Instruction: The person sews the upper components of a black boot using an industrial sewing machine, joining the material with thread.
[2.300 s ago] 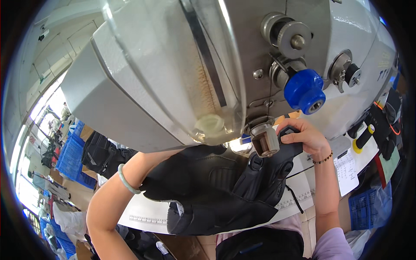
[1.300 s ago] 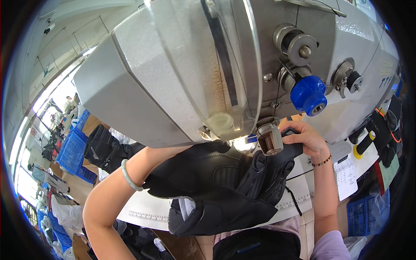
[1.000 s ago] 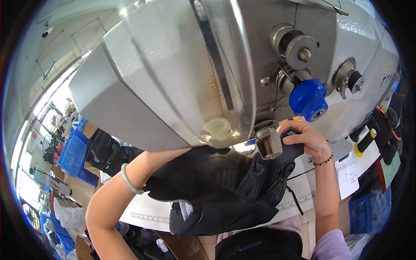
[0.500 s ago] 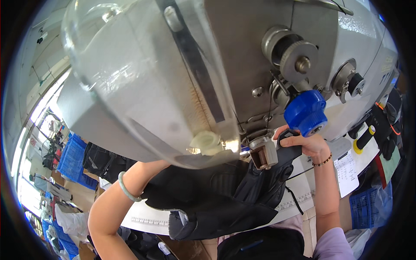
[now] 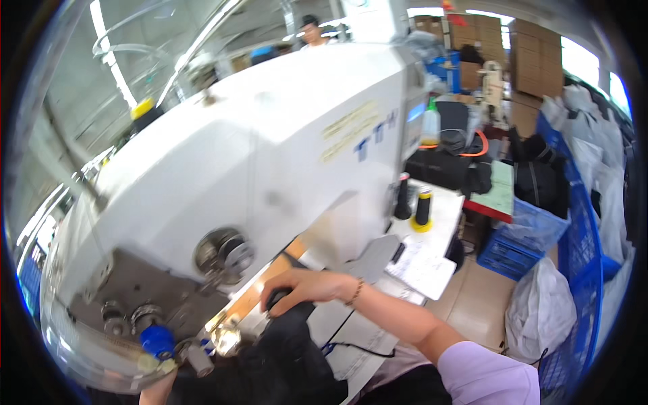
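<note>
A large white sewing machine (image 5: 270,128) fills the middle, slightly blurred. Below its head lies a black padded fabric piece (image 5: 287,351), which looks like part of a bag. My right hand (image 5: 307,287) pinches a raised edge of this piece between thumb and fingers, just right of the needle area. Of my left hand (image 5: 156,390), only a part shows at the lower edge, beside the fabric; its fingers are hidden under the machine head. A blue tension knob (image 5: 157,342) sits above it, partly behind a clear plastic guard.
Right of the machine stand a black thread cone with a yellow base (image 5: 423,209) and written papers (image 5: 425,270). Farther right are a blue crate (image 5: 516,246), white plastic bags (image 5: 540,310) and cardboard boxes (image 5: 536,61). Another person (image 5: 314,32) is behind the machine.
My view has swung right and up, so the machine's side and the room beyond show. The right hand still grips the black piece; the left has slipped mostly out of sight.
</note>
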{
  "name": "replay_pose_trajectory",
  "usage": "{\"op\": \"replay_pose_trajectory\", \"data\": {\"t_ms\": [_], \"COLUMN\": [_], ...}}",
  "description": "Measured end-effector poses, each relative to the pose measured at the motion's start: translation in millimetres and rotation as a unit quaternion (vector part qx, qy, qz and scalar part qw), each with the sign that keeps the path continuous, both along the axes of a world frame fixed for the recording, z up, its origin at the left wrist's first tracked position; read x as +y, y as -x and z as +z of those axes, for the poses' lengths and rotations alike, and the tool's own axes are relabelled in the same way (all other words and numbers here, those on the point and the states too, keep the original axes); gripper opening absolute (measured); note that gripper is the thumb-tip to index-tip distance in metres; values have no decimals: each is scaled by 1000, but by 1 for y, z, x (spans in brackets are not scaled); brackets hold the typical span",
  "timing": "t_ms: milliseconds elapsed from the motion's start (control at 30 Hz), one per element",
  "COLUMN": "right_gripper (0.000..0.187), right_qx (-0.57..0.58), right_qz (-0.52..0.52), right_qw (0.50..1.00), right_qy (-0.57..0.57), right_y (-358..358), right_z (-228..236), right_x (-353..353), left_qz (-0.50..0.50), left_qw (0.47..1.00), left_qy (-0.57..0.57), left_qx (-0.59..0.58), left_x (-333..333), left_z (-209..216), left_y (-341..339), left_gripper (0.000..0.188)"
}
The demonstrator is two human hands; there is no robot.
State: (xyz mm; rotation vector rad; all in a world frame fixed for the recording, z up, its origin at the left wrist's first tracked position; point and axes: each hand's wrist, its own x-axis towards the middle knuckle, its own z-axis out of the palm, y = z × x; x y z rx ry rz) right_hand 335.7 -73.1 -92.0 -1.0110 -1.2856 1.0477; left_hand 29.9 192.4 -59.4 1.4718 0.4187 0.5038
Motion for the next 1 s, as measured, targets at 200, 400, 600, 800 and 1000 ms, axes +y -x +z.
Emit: {"op": "replay_pose_trajectory", "data": {"t_ms": [200, 400, 600, 800, 1000], "right_gripper": [21, 21, 22, 22, 23], "right_qx": [15, 9, 0, -18, -7], "right_qz": [6, 11, -4, -5, -9], "right_qw": [1000, 1000, 1000, 999, 1000], "right_qy": [-11, -1, 24, 26, 13], "right_y": [4, 0, 2, 4, 3], "right_z": [2, -3, -1, 7, 0], "right_x": [-7, -3, -3, -8, -5], "left_qz": [-105, -87, -46, -51, -25], "left_qw": [987, 965, 933, 872, 886], "left_qy": [-120, -246, -346, -458, -435], "left_qx": [14, 26, 84, 168, 160], "left_x": [-1, -29, -45, -47, -53], "left_z": [3, 18, 25, 27, 28], "left_y": [-59, -50, -19, -16, -17], "left_gripper": [30, 28, 26, 32, 30]}}
